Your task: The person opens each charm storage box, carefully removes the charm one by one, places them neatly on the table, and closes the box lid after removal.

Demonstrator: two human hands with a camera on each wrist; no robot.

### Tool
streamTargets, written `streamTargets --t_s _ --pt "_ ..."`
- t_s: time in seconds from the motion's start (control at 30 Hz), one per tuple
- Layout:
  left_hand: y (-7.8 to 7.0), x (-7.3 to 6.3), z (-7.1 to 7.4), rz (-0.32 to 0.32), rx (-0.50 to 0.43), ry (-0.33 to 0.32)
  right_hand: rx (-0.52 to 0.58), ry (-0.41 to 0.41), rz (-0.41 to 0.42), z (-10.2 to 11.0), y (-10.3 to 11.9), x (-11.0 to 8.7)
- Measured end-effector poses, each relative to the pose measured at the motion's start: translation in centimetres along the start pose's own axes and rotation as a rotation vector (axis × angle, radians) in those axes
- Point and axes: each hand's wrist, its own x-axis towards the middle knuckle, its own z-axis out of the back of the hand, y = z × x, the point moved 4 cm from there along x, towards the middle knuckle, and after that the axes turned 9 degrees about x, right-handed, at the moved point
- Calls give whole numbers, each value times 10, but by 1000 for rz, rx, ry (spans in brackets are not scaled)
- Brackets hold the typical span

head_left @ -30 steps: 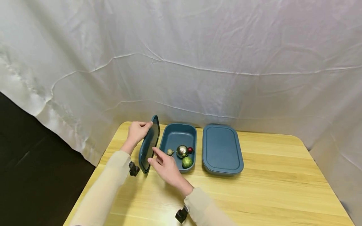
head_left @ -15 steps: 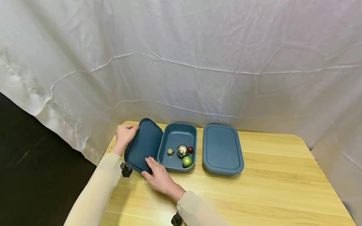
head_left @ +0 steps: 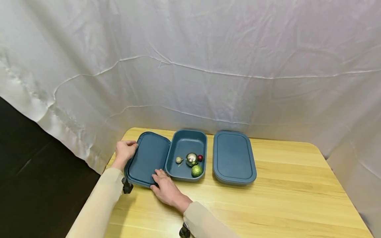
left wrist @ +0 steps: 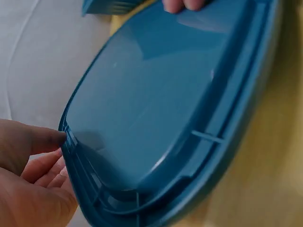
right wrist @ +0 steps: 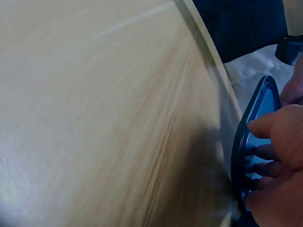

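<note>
The left hand pinches the left edge of a blue lid between thumb and fingers. The lid lies inner face up and nearly flat at the left end of the wooden tabletop, its right edge right by an open blue box; whether those 2 touch I cannot tell. The right hand rests its fairly straight, slightly spread fingers on the lid's near right corner. Towards the near end of the open box sit 4 ornaments: a small gold bauble, a large shiny ball, a small red ball and a glittery green ball. Beyond its right side stands a covered blue box.
</note>
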Motion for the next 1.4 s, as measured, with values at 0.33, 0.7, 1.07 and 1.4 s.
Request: streamTargets --t_s 0.33,0.7,1.07,1.4 --pt "23 -2 -26 -158 241 72 -115 35 15 -7 1 6" --pt "40 -10 -39 -189 306 138 -230 69 -12 -14 4 11" --pt "46 -30 -48 -469 511 115 -267 94 -15 -13 3 6" --pt "46 -62 -50 -594 676 214 -441 209 -7 -18 13 -8"
